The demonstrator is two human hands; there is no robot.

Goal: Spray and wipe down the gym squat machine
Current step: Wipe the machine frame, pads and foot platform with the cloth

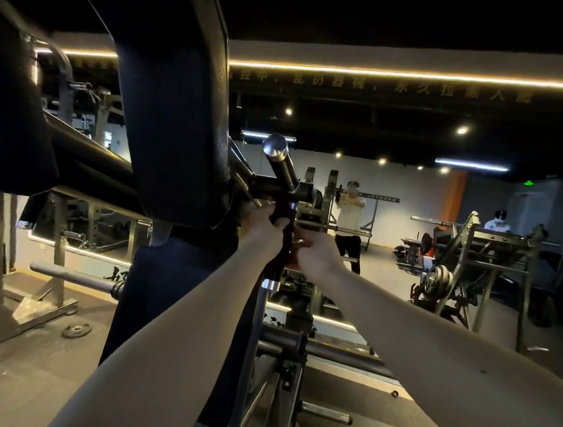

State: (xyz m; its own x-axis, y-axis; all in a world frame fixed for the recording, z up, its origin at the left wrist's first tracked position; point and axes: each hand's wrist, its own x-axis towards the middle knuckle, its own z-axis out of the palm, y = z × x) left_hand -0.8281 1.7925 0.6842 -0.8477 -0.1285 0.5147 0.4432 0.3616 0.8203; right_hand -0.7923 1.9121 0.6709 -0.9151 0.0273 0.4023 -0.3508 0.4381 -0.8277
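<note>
The squat machine's black padded shoulder pad [174, 134] rises in front of me, with a chrome-capped weight horn [280, 160] sticking out beside it. Both my arms reach forward to the frame just below that horn. My left hand [263, 222] grips a dark red cloth [283, 234] against the metal. My right hand [317, 253] holds the lower part of the same cloth, fingers curled round it. No spray bottle shows in view.
A second black pad [9, 101] looms at the far left. Steel bars [329, 348] and the machine base lie below my arms. A small weight plate [76, 330] lies on the floor. Two people [351, 220] stand among racks [475, 259] at the back right.
</note>
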